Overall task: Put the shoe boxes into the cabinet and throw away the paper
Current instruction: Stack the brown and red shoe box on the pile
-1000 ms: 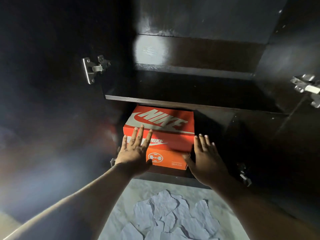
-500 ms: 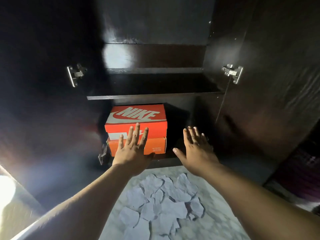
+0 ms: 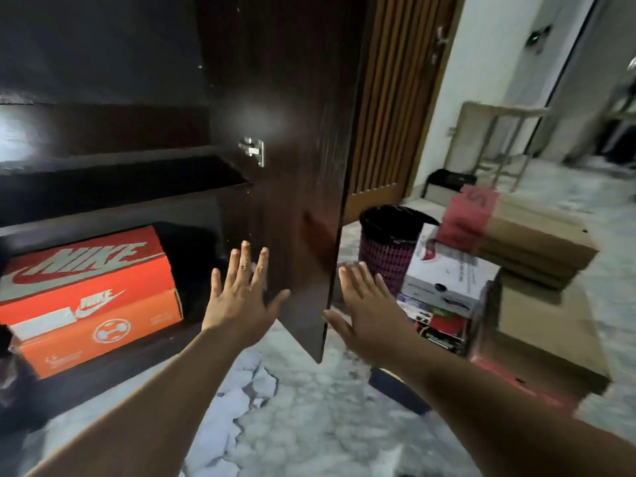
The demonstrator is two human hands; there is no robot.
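Both hands empty: left hand [image 3: 241, 297] has fingers spread, palm forward, in front of the open cabinet door [image 3: 296, 166]; right hand [image 3: 368, 311] flat and spread just past the door's free edge. One orange shoe box [image 3: 86, 297] sits on the bottom shelf, well off to the left of the left hand. Remaining shoe boxes [image 3: 447, 280] are stacked on the floor right of the right hand, with big brown cartons [image 3: 530, 242] behind and beside them. Torn paper [image 3: 241, 390] lies on the floor under the left forearm; black-lined bin [image 3: 389, 242] stands beyond the right hand's fingertips, just behind the door edge. Risks, as I judge them: door edge sits between the hands, so a reach for the stack could knock or swing it; the stack looks uneven, so pulling a lower box may tip the rest; paper underfoot could be trampled or scattered. Versus half a second ago: view has swung right, the left hand is off the box front, and the box now sits far left; stack, bin and room beyond are newly in view.
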